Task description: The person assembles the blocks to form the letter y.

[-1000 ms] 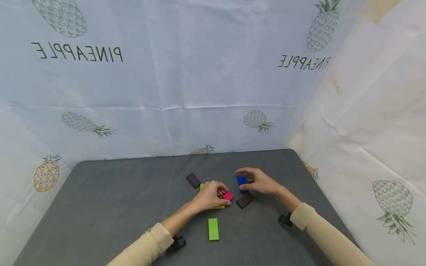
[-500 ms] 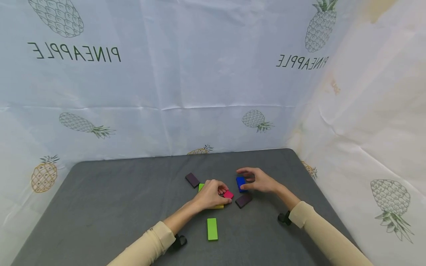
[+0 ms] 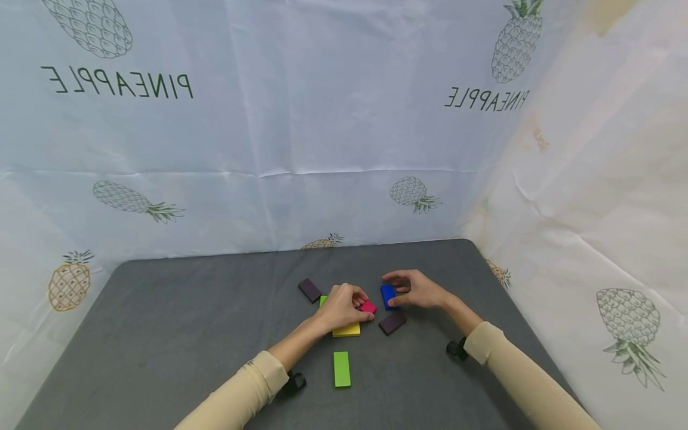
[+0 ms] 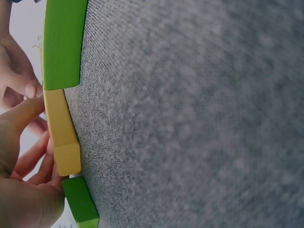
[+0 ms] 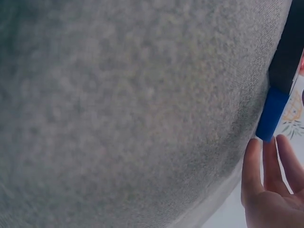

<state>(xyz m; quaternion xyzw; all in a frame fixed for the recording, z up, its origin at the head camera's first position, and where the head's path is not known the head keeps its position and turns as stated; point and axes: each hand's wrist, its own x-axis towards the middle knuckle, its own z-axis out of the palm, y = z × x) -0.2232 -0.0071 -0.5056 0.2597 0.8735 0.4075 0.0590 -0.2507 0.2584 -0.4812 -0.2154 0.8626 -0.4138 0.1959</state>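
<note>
In the head view my left hand (image 3: 340,307) pinches a small pink-red block (image 3: 368,307) between thumb and fingers. Beneath this hand lies a yellow block (image 3: 346,329), with a lime green block (image 3: 322,300) mostly hidden behind the wrist side. My right hand (image 3: 421,289) holds a blue block (image 3: 388,297) with its thumb on the near part and fingers around the far part. Fingertips meet the end of the blue block (image 5: 273,114) in the right wrist view. The left wrist view shows the yellow block (image 4: 62,133) beside the left fingers; the pink-red one is hidden there.
A dark block (image 3: 392,323) lies between the hands, just nearer than the blue one. Another dark block (image 3: 309,290) lies further left. A lime green block (image 3: 341,369) lies closer to the person on the grey tabletop (image 3: 204,334). Pineapple-print cloth (image 3: 333,119) hangs behind.
My left hand has shifted slightly away from the body with the pink-red block, showing more of the yellow block. The right hand and blue block keep their place; the view drifts a little.
</note>
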